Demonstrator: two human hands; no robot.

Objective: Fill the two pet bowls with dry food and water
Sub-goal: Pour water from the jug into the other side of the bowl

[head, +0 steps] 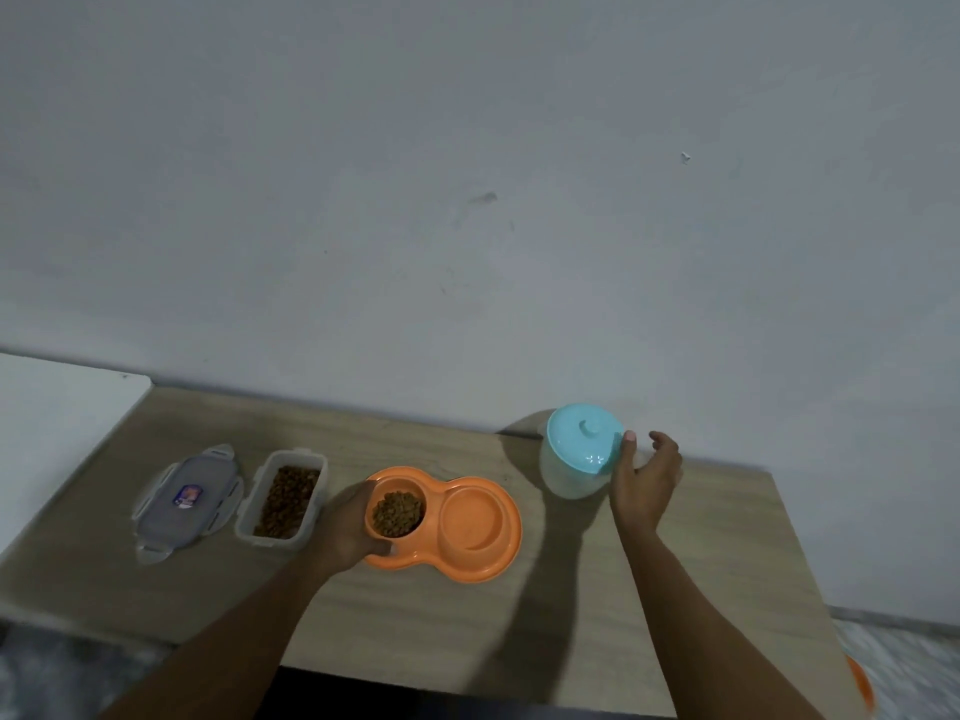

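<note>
We record dim, flat light; soft shadows on the table (727,563) fall toward 10 o'clock; frame edges blur and bend.

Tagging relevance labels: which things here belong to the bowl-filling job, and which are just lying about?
Job: double bowl, food box, lid, jug, left hand, right hand.
Lying about: white board, orange thing at lower right edge.

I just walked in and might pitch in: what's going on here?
A person is filling an orange double bowl. Their left hand grips its left end; the left well holds dry food, the right well looks empty. The right hand is open at the teal-lidded jug, thumb against its lid. The food container stands open, its lid lying beside it.
</note>
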